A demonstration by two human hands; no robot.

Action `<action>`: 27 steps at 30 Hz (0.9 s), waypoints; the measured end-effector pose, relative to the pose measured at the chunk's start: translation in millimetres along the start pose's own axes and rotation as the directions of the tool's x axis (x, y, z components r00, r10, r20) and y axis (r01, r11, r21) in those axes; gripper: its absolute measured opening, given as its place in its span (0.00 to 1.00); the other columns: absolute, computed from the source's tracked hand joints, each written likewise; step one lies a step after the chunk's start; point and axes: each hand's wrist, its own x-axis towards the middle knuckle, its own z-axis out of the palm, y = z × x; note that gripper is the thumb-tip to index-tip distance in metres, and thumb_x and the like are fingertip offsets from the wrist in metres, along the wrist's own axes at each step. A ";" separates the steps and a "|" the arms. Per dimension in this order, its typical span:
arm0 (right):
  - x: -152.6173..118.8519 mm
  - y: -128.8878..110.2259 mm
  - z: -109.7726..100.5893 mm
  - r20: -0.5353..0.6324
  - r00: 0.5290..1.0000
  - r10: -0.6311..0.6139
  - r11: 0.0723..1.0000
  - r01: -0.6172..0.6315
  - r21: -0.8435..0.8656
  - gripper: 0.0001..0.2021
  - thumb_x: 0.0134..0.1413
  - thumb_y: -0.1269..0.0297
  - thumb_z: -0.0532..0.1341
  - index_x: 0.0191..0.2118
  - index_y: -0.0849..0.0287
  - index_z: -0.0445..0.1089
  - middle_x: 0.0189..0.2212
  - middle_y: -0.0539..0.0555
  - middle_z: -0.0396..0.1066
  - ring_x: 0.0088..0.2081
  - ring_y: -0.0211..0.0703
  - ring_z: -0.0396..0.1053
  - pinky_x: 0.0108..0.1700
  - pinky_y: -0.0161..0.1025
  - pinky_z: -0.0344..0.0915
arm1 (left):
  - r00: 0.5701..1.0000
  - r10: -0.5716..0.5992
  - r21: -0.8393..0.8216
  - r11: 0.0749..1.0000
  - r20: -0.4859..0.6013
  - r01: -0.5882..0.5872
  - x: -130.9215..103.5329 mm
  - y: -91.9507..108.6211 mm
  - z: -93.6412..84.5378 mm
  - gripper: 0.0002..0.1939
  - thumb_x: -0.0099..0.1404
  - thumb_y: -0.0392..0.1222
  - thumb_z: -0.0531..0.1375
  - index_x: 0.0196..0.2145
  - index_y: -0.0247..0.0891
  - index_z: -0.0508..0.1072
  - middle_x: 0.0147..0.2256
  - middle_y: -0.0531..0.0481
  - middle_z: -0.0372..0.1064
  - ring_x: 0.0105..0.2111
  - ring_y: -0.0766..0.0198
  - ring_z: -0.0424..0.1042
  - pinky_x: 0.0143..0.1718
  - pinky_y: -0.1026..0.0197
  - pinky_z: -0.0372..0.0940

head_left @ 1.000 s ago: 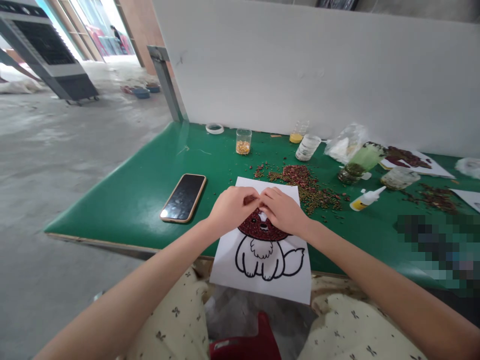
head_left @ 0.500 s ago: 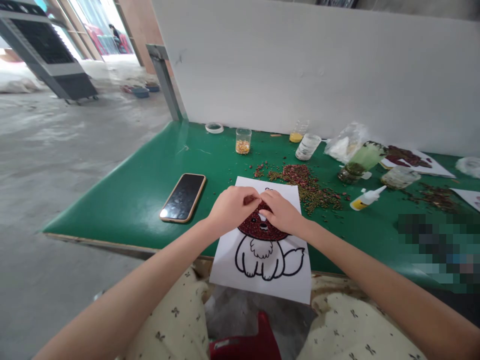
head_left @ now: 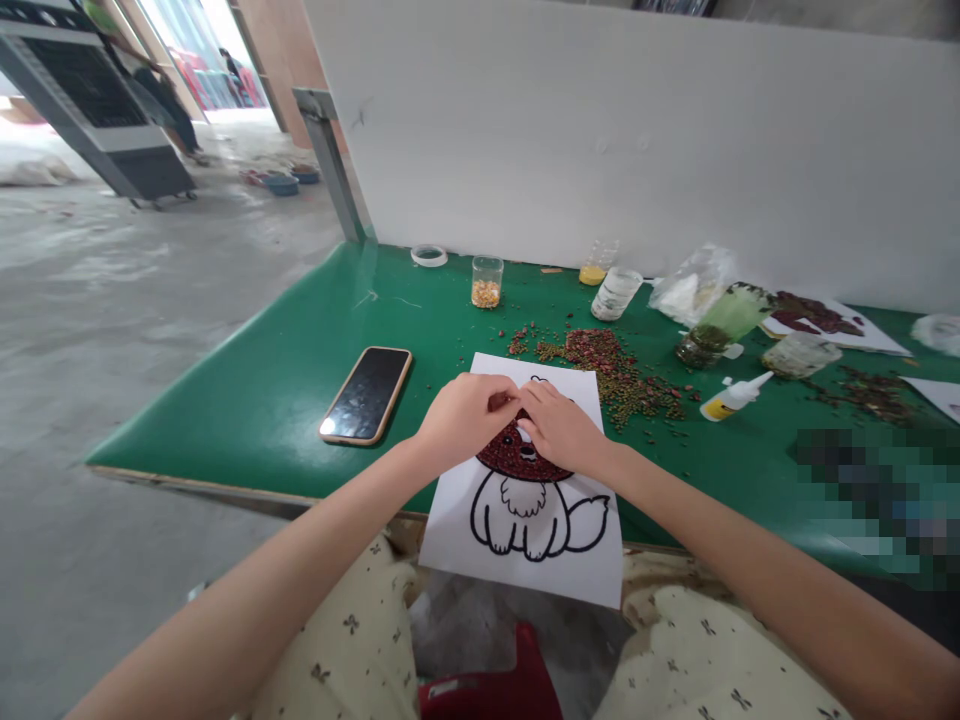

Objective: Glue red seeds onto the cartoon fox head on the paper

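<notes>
A sheet of white paper (head_left: 450,540) lies at the table's near edge, its lower part jutting past it. It carries a black outline drawing of a sitting animal, whose head (head_left: 517,465) is covered with dark red grains. Over the upper head my left hand (head_left: 469,415) is closed in a pinch, thumb and fingertips meeting. My right hand (head_left: 559,428) bends over the head from the other side, fingers close together and their tips touching the left fingertips. Whatever sits between the fingertips is hidden or too small to name. The body and tail of the drawing are bare paper.
Mixed green and red grains (head_left: 619,375) are scattered behind the paper. A glue bottle (head_left: 731,398) lies to the right, near a tipped green jar (head_left: 727,322). A phone (head_left: 367,395) lies left. Toward the back stand a cup of corn kernels (head_left: 486,285) and a whitish cup (head_left: 616,294).
My right hand has shifted very slightly left over the drawing's head. My left hand holds its place. In the background, a person has come into view behind the air cooler.
</notes>
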 end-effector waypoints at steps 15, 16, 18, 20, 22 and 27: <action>1.1 -0.7 -0.9 0.004 1.000 0.022 1.000 -0.022 0.014 0.10 0.55 0.73 0.54 0.44 0.63 0.61 0.41 0.59 0.63 0.44 0.51 0.58 0.47 0.47 0.60 | 1.000 0.014 -0.006 1.000 0.020 -0.014 -0.3 -0.5 1.2 0.11 0.62 0.40 0.54 0.30 0.37 0.75 0.22 0.54 0.67 0.22 0.70 0.60 0.24 0.66 0.51; 1.2 -0.8 -0.2 0.004 1.000 0.023 1.000 -0.023 0.005 0.10 0.55 0.73 0.54 0.44 0.63 0.61 0.41 0.59 0.63 0.44 0.51 0.58 0.48 0.47 0.60 | 1.000 0.013 -0.006 1.000 0.021 -0.013 -0.3 -0.4 1.3 0.11 0.62 0.40 0.54 0.30 0.37 0.75 0.22 0.54 0.67 0.22 0.70 0.61 0.24 0.66 0.51; 1.3 -1.3 1.2 0.005 1.000 0.024 1.000 -0.024 -0.020 0.10 0.55 0.72 0.54 0.44 0.63 0.62 0.41 0.59 0.63 0.44 0.51 0.58 0.48 0.47 0.60 | 1.000 0.008 -0.004 1.000 0.023 -0.008 -0.2 -0.1 1.4 0.11 0.62 0.40 0.54 0.30 0.37 0.75 0.22 0.53 0.67 0.22 0.69 0.61 0.24 0.66 0.52; 1.2 -2.3 2.6 0.006 1.000 0.024 0.999 -0.024 -0.041 0.10 0.55 0.72 0.54 0.44 0.64 0.62 0.41 0.59 0.63 0.43 0.51 0.57 0.48 0.48 0.60 | 1.000 0.004 0.002 1.000 0.025 -0.004 -0.1 0.3 1.1 0.11 0.62 0.40 0.54 0.30 0.37 0.75 0.23 0.53 0.68 0.23 0.69 0.61 0.25 0.66 0.52; 1.0 -3.3 3.1 0.006 1.000 0.026 0.998 -0.026 -0.052 0.10 0.56 0.72 0.54 0.44 0.64 0.62 0.41 0.60 0.63 0.43 0.51 0.57 0.47 0.48 0.60 | 1.000 0.000 0.010 1.000 0.029 0.000 0.1 0.3 0.8 0.11 0.61 0.40 0.54 0.30 0.37 0.75 0.22 0.53 0.68 0.22 0.69 0.61 0.25 0.66 0.52; 0.3 -2.2 -2.8 0.003 1.000 0.018 0.999 -0.018 -0.027 0.08 0.55 0.73 0.53 0.41 0.63 0.62 0.40 0.59 0.63 0.42 0.50 0.57 0.46 0.46 0.59 | 0.999 -0.019 0.032 0.999 0.048 0.017 -0.3 -0.2 0.7 0.12 0.62 0.40 0.53 0.30 0.37 0.76 0.23 0.52 0.69 0.22 0.69 0.61 0.24 0.66 0.51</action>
